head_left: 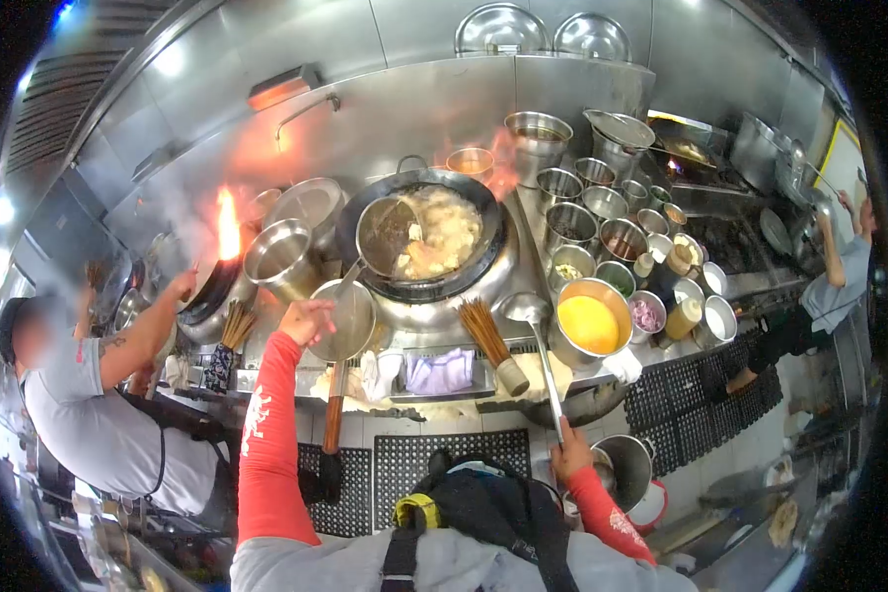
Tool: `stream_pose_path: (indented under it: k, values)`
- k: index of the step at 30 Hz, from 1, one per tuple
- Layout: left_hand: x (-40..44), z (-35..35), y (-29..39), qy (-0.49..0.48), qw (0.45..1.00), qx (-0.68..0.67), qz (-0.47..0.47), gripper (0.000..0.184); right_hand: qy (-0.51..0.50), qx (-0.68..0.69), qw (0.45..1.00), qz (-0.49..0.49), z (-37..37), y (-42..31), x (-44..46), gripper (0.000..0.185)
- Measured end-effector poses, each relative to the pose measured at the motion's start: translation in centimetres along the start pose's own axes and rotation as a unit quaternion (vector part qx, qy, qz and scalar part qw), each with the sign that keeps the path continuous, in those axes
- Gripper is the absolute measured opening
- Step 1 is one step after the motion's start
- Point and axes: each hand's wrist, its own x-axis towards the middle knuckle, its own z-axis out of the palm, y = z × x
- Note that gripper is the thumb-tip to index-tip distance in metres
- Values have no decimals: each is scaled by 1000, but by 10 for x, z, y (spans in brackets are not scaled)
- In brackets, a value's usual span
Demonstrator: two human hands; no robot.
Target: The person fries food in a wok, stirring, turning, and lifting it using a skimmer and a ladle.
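Note:
My left hand (308, 322), in a red sleeve, has its fingers curled at the handle end of a round mesh strainer (380, 229). That strainer's bowl is inside the large black wok (350, 259), tilted at its left side with a few pale pieces in it. Pale food (448, 237) bubbles in hot liquid beside it. Beneath my left hand lies another mesh strainer (349, 333) with a wooden handle. My right hand (570, 454) is closed around the long handle of a metal ladle (528, 309), whose bowl rests on the counter by a pot of yellow liquid (589, 317).
A bamboo brush (483, 333) and folded cloths (438, 372) lie along the front edge. Several seasoning pots (603, 203) crowd the right. At left, a co-worker (118, 405) stands by a flaming wok (217, 286); another person (827, 296) works far right.

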Motion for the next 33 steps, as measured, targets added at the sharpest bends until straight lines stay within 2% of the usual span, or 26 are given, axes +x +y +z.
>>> stream_pose_path:
  k: [3,6,9,12,15,18,21,24,25,28,29,32,33]
  values:
    - [-2,7,12,21,999,24,3,37,9,19,1000,-4,4,3,1,69]
    - [11,11,8,46,988,143,29,34,10,20,1000,-1,2,1,-1,66]
    - [17,18,10,106,902,349,230,29,19,19,1000,13,0,-5,-4,63]
    - [18,29,23,158,844,404,315,30,30,30,999,4,1,-5,-5,60]
    - [23,40,30,157,854,372,329,31,118,-21,991,-61,-1,-14,-4,54]
    - [41,53,17,85,913,286,278,36,165,-5,982,-88,-14,-38,0,46]
    - [34,69,21,51,921,302,240,38,152,45,982,-99,-23,-62,7,40]
    - [13,65,37,38,990,92,96,33,139,113,975,-129,-12,-70,12,36]
    - [8,58,43,23,999,-28,39,36,132,94,974,-157,-8,-71,17,35]
    - [8,31,21,85,968,-235,-4,29,10,135,984,-116,31,-60,24,33]
    - [3,20,15,87,950,-300,-14,24,-54,133,987,-71,38,-60,26,29]
    - [-2,-21,-21,124,894,-431,-13,18,-55,108,987,-104,79,-52,37,28]
    - [-4,-35,-30,137,881,-453,-16,17,-40,181,977,-109,130,-17,48,28]
